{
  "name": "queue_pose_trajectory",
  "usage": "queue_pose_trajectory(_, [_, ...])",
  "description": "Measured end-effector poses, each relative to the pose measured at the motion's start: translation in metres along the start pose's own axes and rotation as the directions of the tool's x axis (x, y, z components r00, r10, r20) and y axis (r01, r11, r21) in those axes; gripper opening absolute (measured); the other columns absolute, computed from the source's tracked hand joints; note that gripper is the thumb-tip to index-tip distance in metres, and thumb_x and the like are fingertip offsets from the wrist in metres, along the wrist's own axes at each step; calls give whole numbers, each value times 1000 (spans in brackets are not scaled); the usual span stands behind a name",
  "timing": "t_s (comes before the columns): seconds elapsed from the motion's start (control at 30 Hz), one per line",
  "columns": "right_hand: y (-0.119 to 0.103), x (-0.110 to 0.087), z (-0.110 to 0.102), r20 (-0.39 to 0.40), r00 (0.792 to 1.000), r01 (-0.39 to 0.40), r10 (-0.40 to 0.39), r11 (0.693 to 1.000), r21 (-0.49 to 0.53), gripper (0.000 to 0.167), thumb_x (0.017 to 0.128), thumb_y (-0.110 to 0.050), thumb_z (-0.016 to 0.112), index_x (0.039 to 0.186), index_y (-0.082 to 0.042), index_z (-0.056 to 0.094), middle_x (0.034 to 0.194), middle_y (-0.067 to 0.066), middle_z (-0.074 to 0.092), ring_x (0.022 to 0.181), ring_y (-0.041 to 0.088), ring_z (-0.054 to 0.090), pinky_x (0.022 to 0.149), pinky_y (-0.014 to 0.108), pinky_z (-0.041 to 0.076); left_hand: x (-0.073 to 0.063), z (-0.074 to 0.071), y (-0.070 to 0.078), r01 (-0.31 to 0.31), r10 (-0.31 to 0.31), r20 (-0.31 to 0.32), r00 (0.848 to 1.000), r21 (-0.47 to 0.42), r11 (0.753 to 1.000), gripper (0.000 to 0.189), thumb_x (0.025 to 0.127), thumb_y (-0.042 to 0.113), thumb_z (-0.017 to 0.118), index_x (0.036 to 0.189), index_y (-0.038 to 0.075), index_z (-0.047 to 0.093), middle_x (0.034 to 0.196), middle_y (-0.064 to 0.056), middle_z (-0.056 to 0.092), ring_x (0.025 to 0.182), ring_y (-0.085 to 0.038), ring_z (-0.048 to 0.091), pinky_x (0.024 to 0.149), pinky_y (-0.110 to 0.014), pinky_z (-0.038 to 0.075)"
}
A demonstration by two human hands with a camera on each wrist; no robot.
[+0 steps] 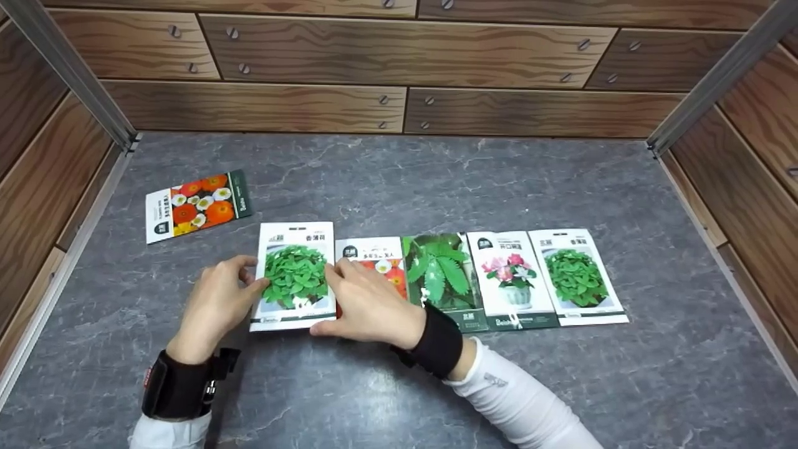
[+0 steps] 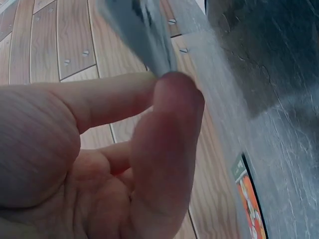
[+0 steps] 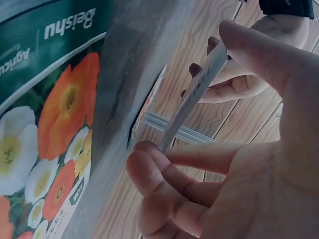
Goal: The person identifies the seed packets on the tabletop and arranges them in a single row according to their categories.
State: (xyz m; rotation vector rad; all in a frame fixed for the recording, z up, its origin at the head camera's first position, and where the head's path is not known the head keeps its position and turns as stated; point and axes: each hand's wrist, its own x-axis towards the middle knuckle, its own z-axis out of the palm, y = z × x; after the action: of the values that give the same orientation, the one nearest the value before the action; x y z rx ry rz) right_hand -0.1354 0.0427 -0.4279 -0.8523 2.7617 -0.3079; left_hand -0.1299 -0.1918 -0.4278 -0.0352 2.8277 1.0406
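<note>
A white seed packet with a leafy green plant picture point(image 1: 296, 274) is held up off the table between both hands. My left hand point(image 1: 218, 302) pinches its left edge between thumb and finger; the left wrist view shows that edge point(image 2: 142, 37) blurred. Along the right edge, my right hand point(image 1: 377, 305) grips it with thumb and fingers, and the packet point(image 3: 194, 97) appears edge-on in the right wrist view. Just right of it lies a poppy-flower packet point(image 1: 371, 248), partly covered by the right hand.
Rightward in a row lie a large-leaf packet point(image 1: 439, 274), a pink-flower packet point(image 1: 512, 274) and another green-plant packet point(image 1: 576, 277). An orange-and-white flower packet point(image 1: 199, 204) lies tilted at the back left. Wood-patterned walls point(image 1: 399, 56) border the grey marbled table point(image 1: 436, 181).
</note>
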Motion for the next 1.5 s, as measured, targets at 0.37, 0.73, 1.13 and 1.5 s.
queue_pose_trajectory(0.37, [-1, 5, 13, 41, 999, -2, 3, 1000, -18, 97, 88, -65, 74, 157, -1, 46, 148, 19, 56, 132, 31, 59, 111, 45, 55, 3, 2, -6, 7, -17, 69, 998, 133, 991, 46, 96, 17, 70, 134, -9, 63, 96, -18, 74, 79, -26, 66, 68, -39, 49])
queue_pose_trajectory(0.73, [1, 6, 21, 47, 999, 27, -23, 997, -79, 95, 88, -67, 73, 152, 0, 52, 134, 13, 61, 124, 27, 57, 111, 41, 51, 7, 5, -7, -1, -29, 138, 990, 216, 976, 50, 95, 20, 73, 137, -7, 63, 99, -19, 76, 85, -33, 69, 81, -58, 55])
queue_pose_trajectory(1.13, [-2, 8, 27, 17, 997, 72, -70, 988, -136, 88, 86, -69, 74, 142, -2, 62, 128, 12, 63, 118, 25, 57, 105, 40, 54, 7, 8, -12, -31, -12, 155, 988, 271, 962, 31, 93, 23, 75, 114, 0, 71, 87, -13, 70, 84, -34, 67, 71, -52, 52])
queue_pose_trajectory(1.5, [-5, 12, 30, -15, 995, 89, -94, 976, -196, 72, 84, -71, 74, 117, -8, 74, 121, 7, 61, 117, 22, 54, 97, 36, 53, 8, 10, -15, -41, -1, 151, 989, 275, 961, 43, 92, 23, 77, 125, -3, 69, 92, -16, 73, 94, -43, 69, 82, -63, 55])
